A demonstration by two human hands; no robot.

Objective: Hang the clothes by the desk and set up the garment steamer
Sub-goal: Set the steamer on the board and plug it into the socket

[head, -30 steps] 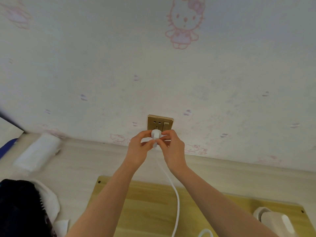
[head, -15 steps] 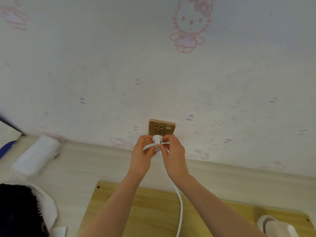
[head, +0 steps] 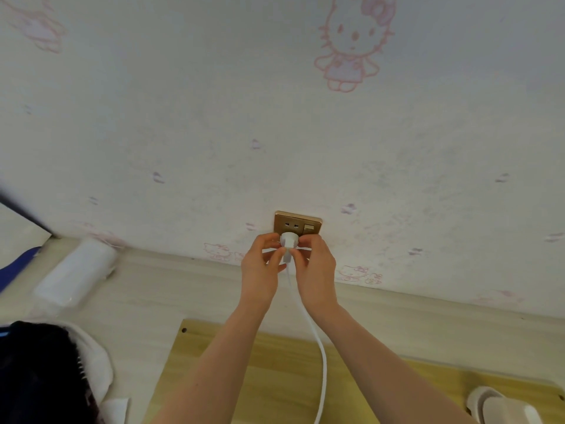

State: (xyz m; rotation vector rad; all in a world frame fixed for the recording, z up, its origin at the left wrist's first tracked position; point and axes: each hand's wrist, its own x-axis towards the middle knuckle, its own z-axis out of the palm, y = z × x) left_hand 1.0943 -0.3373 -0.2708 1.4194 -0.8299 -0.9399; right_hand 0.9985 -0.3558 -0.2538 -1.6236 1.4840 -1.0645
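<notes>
A gold wall socket [head: 298, 224] sits low on the white patterned wall, just above the desk. Both hands pinch a white plug [head: 288, 242] against the socket's lower half. My left hand [head: 260, 270] grips its left side and my right hand [head: 316, 272] grips its right side. The white cord [head: 315, 341] runs down from the plug between my forearms and leaves the bottom edge. Part of a white appliance [head: 501, 407], likely the garment steamer, shows at the bottom right on the board.
A yellow wooden board [head: 284, 362] lies on the pale desk [head: 159, 295]. A white wrapped roll [head: 78, 270] lies at the left by the wall. Dark and white clothing [head: 46, 371] is piled at the bottom left. A blue item [head: 16, 266] shows at the left edge.
Both hands and the plug have risen from just below the socket to its lower half. The view has shifted slightly.
</notes>
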